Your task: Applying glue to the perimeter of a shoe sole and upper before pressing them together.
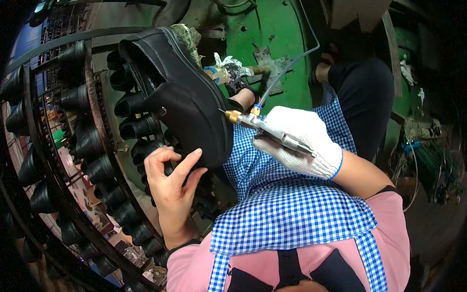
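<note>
A black slip-on shoe [191, 106] is tilted in front of me, its opening at the upper left and its rounded toe nearest my body. What supports it is hidden. My bare left hand [173, 179] is at the toe, fingers bent and apart, with the index fingertip beside the upper's edge. I cannot tell whether it presses on the shoe. In a white knitted glove, my right hand [300, 138] is closed around a small metal spray gun [274, 131]. Its brass nozzle points left at the shoe's sole edge, close to it. A thin blue-grey hose [290, 67] rises from the gun.
To the left stands a metal rack [96, 104] with rows of black shoes [89, 135]. A paper-wrapped metal stand [269, 67] sits on the green floor [245, 35] ahead. At right lies a tangle of green netting or cord [435, 164]. My checked apron [292, 216] covers my lap.
</note>
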Demonstrator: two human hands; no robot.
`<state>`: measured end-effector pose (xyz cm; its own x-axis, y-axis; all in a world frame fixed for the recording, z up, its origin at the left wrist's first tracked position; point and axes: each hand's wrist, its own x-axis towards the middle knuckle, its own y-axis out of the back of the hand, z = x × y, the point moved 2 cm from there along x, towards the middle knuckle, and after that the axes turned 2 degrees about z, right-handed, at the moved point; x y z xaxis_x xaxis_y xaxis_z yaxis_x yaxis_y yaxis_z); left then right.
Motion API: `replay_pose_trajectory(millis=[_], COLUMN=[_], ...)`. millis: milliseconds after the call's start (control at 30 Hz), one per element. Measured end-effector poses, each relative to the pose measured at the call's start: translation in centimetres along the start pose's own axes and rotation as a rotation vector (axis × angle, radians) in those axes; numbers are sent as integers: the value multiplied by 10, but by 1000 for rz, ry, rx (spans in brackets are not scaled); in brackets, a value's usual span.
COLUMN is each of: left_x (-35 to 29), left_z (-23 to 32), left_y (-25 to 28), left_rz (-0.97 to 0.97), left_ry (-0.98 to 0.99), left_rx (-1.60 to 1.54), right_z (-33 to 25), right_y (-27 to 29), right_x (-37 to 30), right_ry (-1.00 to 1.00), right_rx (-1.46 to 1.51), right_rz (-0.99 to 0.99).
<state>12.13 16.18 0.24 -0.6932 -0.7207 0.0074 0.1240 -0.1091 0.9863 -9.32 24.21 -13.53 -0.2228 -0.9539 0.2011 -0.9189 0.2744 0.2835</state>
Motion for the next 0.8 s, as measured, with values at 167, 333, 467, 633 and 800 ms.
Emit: replay_pose_trajectory(millis=[167,333,467,633,800], left_x=[22,44,64,85,104], left_z=[10,19,24,31,34], left_y=[9,7,2,-5,-13], left_rz=[-82,-148,-255,-297,-252], left_ry=[-200,-350,-424,-478,-469], left_rx=[182,184,169,155,141], right_z=[-5,-8,-6,-5,-6], right_y=[6,16,23,33,42], right_x=[-10,-21,-27,-28,-25], right_ry=[42,3,21,67,78], right_rx=[-39,-49,-104,-57,-56], right_rz=[5,-11,12,97,140])
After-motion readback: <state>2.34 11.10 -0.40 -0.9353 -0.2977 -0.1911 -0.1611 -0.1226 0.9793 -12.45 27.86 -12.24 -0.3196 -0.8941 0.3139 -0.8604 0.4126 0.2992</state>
